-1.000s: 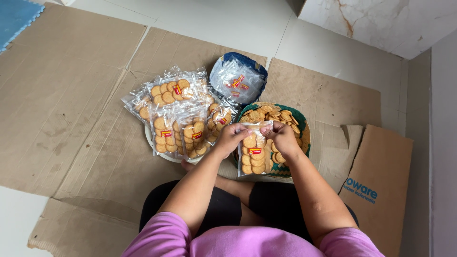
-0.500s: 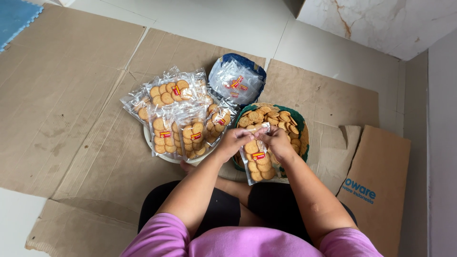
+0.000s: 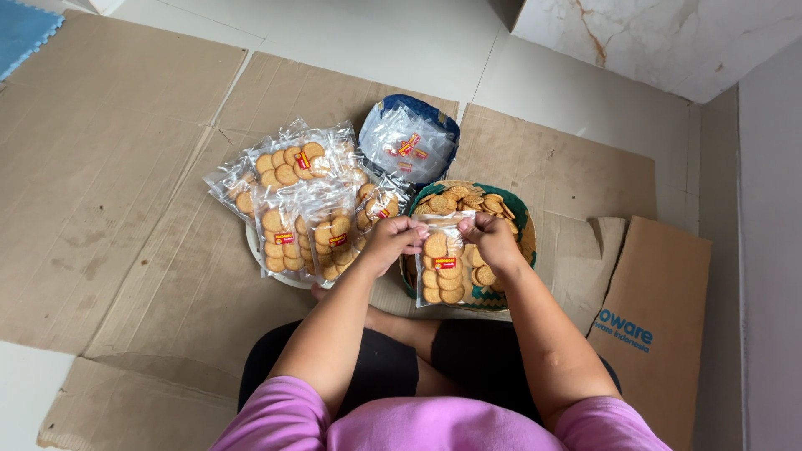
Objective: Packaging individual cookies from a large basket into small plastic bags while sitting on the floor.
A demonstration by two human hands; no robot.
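Note:
A clear plastic bag of round biscuits (image 3: 441, 271) with a small red label hangs between my hands, over the near side of a green basket (image 3: 520, 219) filled with loose biscuits. My left hand (image 3: 391, 242) pinches the bag's top left corner. At the top right corner my right hand (image 3: 491, 240) grips the same bag. Both hands are closed on the bag's upper edge.
Several filled biscuit bags (image 3: 301, 209) are piled on a white plate (image 3: 257, 255) to the left. A blue bowl of empty clear bags (image 3: 409, 142) sits behind. Flattened cardboard (image 3: 109, 184) covers the floor; a brown box (image 3: 656, 326) lies at right by a wall.
My hands have come together at the top of the bag and lifted it slightly toward me, over the basket's near side. The piled bags have not moved.

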